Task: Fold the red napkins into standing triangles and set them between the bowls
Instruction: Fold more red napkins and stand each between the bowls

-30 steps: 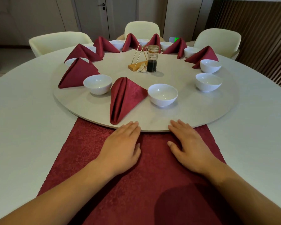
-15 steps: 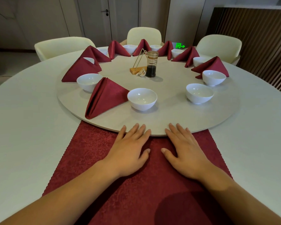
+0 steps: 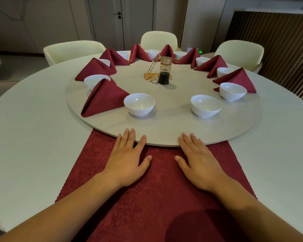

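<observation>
While the left hand [image 3: 128, 163] and right hand [image 3: 198, 165] lie flat, holding nothing, likely smoothing the napkin [image 3: 156, 198] at lower centre for folding, two bowls [image 3: 139, 104] above leave its gap.

Palms down on an unfolded red napkin [image 3: 156, 198] at the near edge of a round table [image 3: 33, 137]: left hand [image 3: 128, 161] and right hand [image 3: 199, 163], fingers straight, fingertips on the rim of the turntable [image 3: 164, 131]. Well apart on the turntable, a near-left bowl [image 3: 139, 104] and a near-right bowl [image 3: 205, 105]; just beside the former, a folded napkin [image 3: 103, 98] standing as a triangle. Ringed round the far side, more bowls [image 3: 233, 90] and standing napkins [image 3: 234, 79]. At the centre, a glass jar [image 3: 164, 72] of dark liquid. Beyond, cream chairs [image 3: 158, 39].
</observation>
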`<state>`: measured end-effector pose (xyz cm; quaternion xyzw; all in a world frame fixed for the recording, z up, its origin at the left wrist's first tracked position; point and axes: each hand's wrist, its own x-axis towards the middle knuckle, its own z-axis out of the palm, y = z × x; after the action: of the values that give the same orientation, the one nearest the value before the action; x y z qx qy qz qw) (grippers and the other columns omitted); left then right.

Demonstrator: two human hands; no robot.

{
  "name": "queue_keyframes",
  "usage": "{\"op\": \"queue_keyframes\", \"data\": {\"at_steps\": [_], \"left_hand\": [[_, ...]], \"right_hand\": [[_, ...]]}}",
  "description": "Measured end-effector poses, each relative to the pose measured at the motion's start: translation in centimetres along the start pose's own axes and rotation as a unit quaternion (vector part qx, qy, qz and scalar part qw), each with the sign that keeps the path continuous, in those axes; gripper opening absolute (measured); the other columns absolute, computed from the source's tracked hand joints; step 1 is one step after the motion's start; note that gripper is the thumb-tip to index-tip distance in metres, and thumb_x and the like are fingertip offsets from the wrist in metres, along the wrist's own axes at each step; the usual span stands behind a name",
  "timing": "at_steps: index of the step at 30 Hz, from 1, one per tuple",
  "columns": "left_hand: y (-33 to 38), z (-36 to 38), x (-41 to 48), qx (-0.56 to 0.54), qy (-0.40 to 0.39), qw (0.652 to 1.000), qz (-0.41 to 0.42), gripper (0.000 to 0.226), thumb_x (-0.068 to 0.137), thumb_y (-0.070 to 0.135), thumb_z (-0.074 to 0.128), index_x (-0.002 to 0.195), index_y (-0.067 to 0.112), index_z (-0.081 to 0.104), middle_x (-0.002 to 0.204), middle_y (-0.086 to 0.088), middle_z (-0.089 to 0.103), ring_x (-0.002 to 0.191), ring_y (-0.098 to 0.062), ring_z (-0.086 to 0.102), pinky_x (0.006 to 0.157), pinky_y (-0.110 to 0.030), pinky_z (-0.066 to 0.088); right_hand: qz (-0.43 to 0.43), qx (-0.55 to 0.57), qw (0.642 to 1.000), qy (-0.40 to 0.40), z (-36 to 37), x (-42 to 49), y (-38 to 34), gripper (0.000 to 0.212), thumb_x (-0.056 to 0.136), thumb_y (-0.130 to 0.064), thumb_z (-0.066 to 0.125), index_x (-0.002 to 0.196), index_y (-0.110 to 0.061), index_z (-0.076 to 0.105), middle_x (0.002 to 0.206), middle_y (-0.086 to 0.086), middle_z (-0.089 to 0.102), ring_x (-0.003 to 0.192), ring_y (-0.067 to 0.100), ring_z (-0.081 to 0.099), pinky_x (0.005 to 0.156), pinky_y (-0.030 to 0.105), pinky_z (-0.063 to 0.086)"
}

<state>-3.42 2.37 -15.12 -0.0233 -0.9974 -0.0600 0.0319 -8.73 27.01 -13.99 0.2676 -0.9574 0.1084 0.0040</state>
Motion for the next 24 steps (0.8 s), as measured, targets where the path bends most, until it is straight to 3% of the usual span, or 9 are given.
{"op": "queue_keyframes", "data": {"at_steps": [7,12,15,16,18,21,24], "left_hand": [[-1.9,0.3,0.0,0.003,0.023,1.000,0.007,0.086,0.087,0.066,0.001,0.164,0.027,0.004,0.169,-0.015,-0.009,0.155,-0.026,-0.020,0.124,-0.040,-0.014],[-1.5,-0.3,-1.1,-0.026,0.032,0.999,0.008,0.072,0.101,0.055,0.027,0.164,0.025,0.008,0.170,-0.016,-0.005,0.156,-0.026,-0.015,0.125,-0.039,-0.012],[-0.2,-0.7,-3.7,-0.055,0.047,0.996,0.045,0.075,0.091,0.056,0.023,0.160,0.025,0.026,0.169,-0.011,0.015,0.157,-0.026,0.006,0.127,-0.039,-0.002],[0.3,-0.8,-4.7,-0.063,0.048,0.995,0.058,0.073,0.090,0.056,0.025,0.156,0.026,0.036,0.166,-0.009,0.026,0.155,-0.025,0.017,0.126,-0.038,0.002],[1.2,-0.9,-6.8,-0.073,0.043,0.994,0.075,0.064,0.090,0.055,0.031,0.144,0.028,0.051,0.155,-0.002,0.042,0.148,-0.023,0.033,0.125,-0.037,0.009],[1.8,-0.5,-9.3,-0.068,0.025,0.993,0.093,0.059,0.093,0.057,0.033,0.142,0.030,0.054,0.155,-0.001,0.044,0.149,-0.020,0.032,0.126,-0.039,0.011],[1.7,0.1,-10.5,-0.067,-0.012,0.991,0.119,0.067,0.095,0.062,0.023,0.152,0.031,0.042,0.166,-0.001,0.027,0.156,-0.016,0.014,0.127,-0.038,-0.001]], "right_hand": [[-0.003,-0.002,1.000,-0.001,0.5,0.3,-1.3,0.087,0.086,-0.066,0.003,0.161,-0.022,0.005,0.168,-0.005,-0.005,0.154,0.014,-0.013,0.124,0.032,-0.008],[-0.011,0.008,1.000,-0.006,0.2,0.0,-1.7,0.074,0.103,-0.054,0.033,0.161,-0.022,0.003,0.168,-0.003,-0.008,0.153,0.014,-0.015,0.125,0.032,-0.009],[-0.028,0.074,0.997,0.021,-0.5,-1.6,-2.1,0.071,0.097,-0.054,0.048,0.158,-0.023,0.027,0.167,-0.004,0.014,0.155,0.016,0.003,0.126,0.033,0.005],[-0.040,0.087,0.995,0.033,-0.8,-2.5,-2.4,0.066,0.093,-0.055,0.053,0.150,-0.024,0.043,0.161,-0.005,0.030,0.152,0.018,0.019,0.125,0.035,0.017],[-0.066,0.107,0.991,0.034,-1.4,-4.7,-2.9,0.048,0.084,-0.057,0.057,0.123,-0.030,0.066,0.133,-0.013,0.057,0.128,0.011,0.049,0.110,0.034,0.041],[-0.081,0.166,0.981,-0.056,-2.6,-8.3,-3.9,0.017,0.082,-0.045,0.074,0.096,-0.035,0.073,0.100,-0.022,0.062,0.098,0.001,0.058,0.088,0.022,0.049],[-0.073,0.197,0.971,-0.117,-3.7,-11.0,-3.8,0.008,0.081,-0.040,0.081,0.086,-0.037,0.076,0.096,-0.024,0.064,0.094,0.000,0.060,0.081,0.016,0.048]]}}
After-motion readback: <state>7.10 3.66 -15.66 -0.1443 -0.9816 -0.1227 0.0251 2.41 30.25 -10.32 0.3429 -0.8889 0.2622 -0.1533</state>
